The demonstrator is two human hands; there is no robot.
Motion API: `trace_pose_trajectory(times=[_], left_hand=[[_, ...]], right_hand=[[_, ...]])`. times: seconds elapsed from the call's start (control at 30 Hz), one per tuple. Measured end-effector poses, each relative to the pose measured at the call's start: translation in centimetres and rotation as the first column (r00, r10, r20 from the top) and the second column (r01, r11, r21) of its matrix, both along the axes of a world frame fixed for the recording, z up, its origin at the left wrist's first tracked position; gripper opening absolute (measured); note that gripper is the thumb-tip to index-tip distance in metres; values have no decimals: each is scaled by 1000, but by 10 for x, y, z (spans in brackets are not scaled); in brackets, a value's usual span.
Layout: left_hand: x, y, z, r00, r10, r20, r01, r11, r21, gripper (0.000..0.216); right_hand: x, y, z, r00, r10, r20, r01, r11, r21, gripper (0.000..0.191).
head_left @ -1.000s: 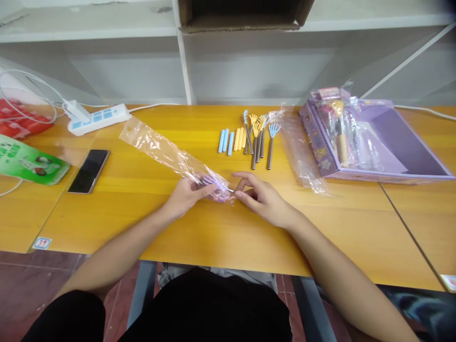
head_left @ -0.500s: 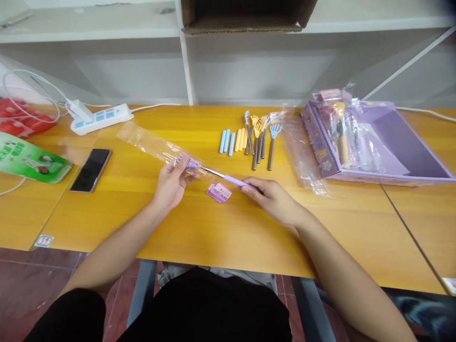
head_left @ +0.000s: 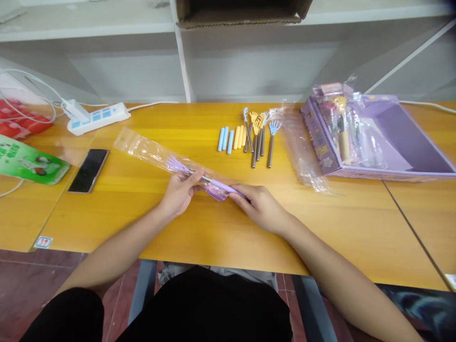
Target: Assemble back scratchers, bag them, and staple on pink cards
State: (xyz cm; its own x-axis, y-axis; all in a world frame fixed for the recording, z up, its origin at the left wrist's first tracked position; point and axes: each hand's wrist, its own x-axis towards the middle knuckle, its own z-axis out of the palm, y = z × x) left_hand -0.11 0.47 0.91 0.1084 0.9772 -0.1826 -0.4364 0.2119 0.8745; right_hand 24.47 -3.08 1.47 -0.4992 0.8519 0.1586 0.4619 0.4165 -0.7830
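Note:
A purple back scratcher [head_left: 221, 185] with a hand-shaped head and metal shaft lies slantwise between my hands. Its head is inside a long clear plastic bag [head_left: 137, 145]. My left hand [head_left: 181, 192] pinches the bag around the shaft, below the head. At the other end, my right hand [head_left: 254, 202] grips the purple handle. Under the handle, a pink and purple label card [head_left: 216, 194] is partly covered. Beyond my hands lie several metal back scratcher shafts with blue and yellow heads [head_left: 274, 128], beside loose blue handle sleeves [head_left: 223, 139] and yellow handle sleeves [head_left: 239, 137].
A purple box [head_left: 420, 142] holding bagged back scratchers stands at the right, with clear bags [head_left: 302, 152] beside it. On the left are a phone [head_left: 89, 171], a power strip [head_left: 99, 119] and a green packet [head_left: 33, 161]. Above, a cardboard box [head_left: 242, 21] sits on the shelf.
The scratcher has slid farther left into the bag, its head now well past my left fingers. My right hand has moved left with the handle, over the label card.

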Motion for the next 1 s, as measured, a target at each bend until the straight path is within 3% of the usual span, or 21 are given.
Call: trace_pose_trajectory(times=[0.13, 0.23, 0.37, 0.5, 0.7, 0.9, 1.0], left_hand=[[9, -10, -7, 987, -141, -73, 142, 990, 0, 37], [9, -8, -8, 995, -79, -64, 79, 997, 2, 37], [1, 2, -5, 998, 59, 3, -59, 998, -23, 38], [0, 2, -3, 1000, -9, 20, 10, 999, -39, 39], [10, -18, -8, 953, -303, -31, 302, 953, -33, 38], [11, -21, -8, 940, -338, -46, 337, 941, -42, 37], [10, -17, -5, 953, -302, -17, 300, 952, -66, 40]], right_hand=[[-8, -4, -4, 1000, -9, -9, 8, 998, -57, 27], [-5, -3, -5, 994, -50, -93, 39, 993, -115, 25], [3, 1, -5, 937, -113, -330, 18, 960, -278, 31], [5, 3, -6, 886, -172, -431, -16, 917, -400, 37], [-1, 5, -15, 924, -214, -316, 103, 937, -334, 53], [-7, 3, -22, 938, -120, -326, 15, 951, -307, 54], [-5, 3, -24, 936, -5, -353, -52, 987, -153, 64]])
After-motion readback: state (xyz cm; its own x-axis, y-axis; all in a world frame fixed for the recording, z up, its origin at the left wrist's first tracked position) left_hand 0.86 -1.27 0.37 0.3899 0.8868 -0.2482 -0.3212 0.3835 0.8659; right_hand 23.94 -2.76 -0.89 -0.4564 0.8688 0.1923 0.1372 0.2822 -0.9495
